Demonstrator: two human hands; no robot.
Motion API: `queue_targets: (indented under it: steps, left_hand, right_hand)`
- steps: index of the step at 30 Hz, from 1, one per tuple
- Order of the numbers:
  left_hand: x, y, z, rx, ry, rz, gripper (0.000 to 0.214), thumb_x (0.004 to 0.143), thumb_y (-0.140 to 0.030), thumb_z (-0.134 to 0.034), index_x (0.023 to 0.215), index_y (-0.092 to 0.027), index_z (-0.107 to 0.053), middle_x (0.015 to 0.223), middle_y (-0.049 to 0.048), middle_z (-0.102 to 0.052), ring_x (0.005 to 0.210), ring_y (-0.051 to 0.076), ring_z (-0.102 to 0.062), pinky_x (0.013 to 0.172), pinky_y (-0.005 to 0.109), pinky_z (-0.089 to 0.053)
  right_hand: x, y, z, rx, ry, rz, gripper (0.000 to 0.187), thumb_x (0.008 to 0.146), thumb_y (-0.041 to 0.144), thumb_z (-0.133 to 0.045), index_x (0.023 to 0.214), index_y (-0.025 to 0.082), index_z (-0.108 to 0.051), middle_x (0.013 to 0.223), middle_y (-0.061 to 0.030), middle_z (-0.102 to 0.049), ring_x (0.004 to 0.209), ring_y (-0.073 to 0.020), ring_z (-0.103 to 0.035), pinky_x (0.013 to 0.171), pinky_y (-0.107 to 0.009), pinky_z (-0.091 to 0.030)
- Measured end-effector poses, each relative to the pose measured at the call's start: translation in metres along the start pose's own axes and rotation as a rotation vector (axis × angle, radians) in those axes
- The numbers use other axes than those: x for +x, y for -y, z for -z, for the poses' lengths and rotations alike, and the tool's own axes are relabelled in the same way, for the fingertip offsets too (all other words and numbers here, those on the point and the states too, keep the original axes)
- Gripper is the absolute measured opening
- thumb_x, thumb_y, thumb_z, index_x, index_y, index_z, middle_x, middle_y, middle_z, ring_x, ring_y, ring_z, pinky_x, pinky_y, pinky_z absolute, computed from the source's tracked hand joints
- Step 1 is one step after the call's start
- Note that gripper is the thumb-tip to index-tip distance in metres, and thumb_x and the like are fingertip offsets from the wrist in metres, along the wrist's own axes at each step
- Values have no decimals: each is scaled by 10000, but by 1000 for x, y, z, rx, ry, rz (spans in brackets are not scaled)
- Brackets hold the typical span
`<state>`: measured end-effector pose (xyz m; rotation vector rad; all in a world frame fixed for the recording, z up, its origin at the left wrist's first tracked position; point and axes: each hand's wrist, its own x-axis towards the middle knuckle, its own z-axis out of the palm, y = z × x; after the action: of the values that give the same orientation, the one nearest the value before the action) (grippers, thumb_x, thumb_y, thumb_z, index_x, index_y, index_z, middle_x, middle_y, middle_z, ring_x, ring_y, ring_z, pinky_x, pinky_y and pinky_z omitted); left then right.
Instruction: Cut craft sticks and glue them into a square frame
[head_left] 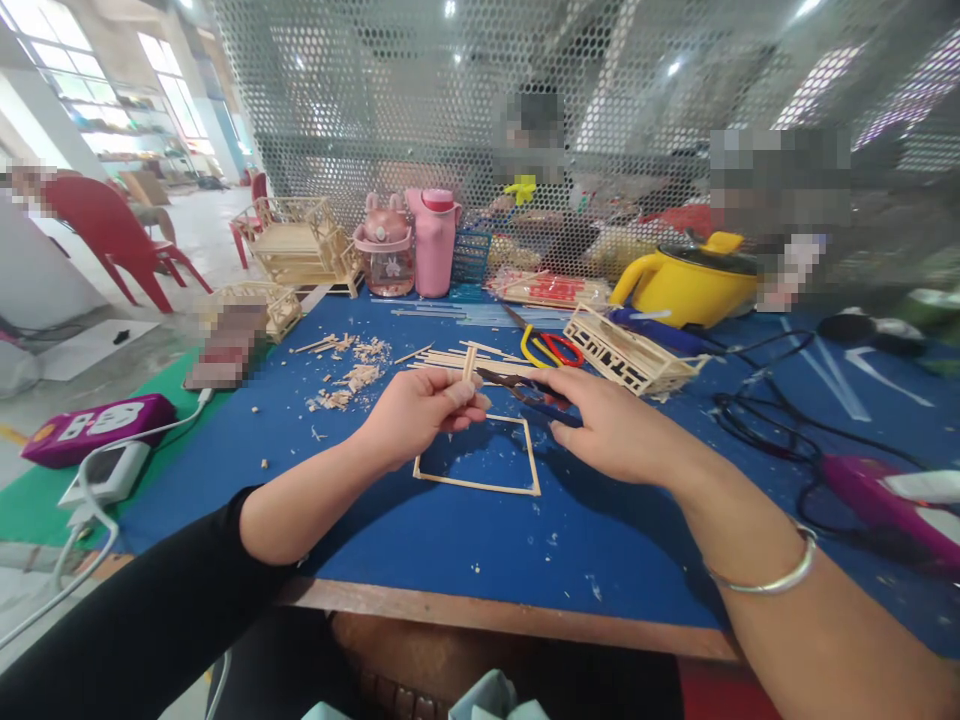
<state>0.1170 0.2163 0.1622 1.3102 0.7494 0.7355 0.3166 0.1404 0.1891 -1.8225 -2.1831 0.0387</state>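
My left hand (431, 408) pinches a few short wooden sticks (470, 362) upright between thumb and fingers. My right hand (600, 415) is wrapped round the handles of dark pliers (536, 393), whose jaws point left and reach close to the held sticks. Whether the jaws touch the wood I cannot tell. Below both hands, a rectangular frame of thin sticks (480, 487) lies flat on the blue table top (450, 550). More long sticks (442, 358) lie just behind my left hand, beside scissors (555, 348) with yellow and red handles.
Small wood offcuts (356, 378) are heaped at the left. A slatted wooden tray (630, 355) sits right of the scissors. Pink bottles (433, 245), a yellow pot (686, 285) and wooden racks (300, 245) stand along the back. Black cables (765, 400) curl at the right.
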Motion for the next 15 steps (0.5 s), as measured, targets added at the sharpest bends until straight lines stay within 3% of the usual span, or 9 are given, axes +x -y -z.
queue_targets:
  steps: [15]
  left_hand:
    - [-1,2,1,144,75,-26,187,798,-293,-570,729,-131,-633,712,26,-676,608,62,-591,607,190,-483]
  right_hand:
    - [0,8,-1,-88,12,34,571,682,135,-507,1251,182,-483,1130,-98,-569,992,-237,-551,827,-343,-449]
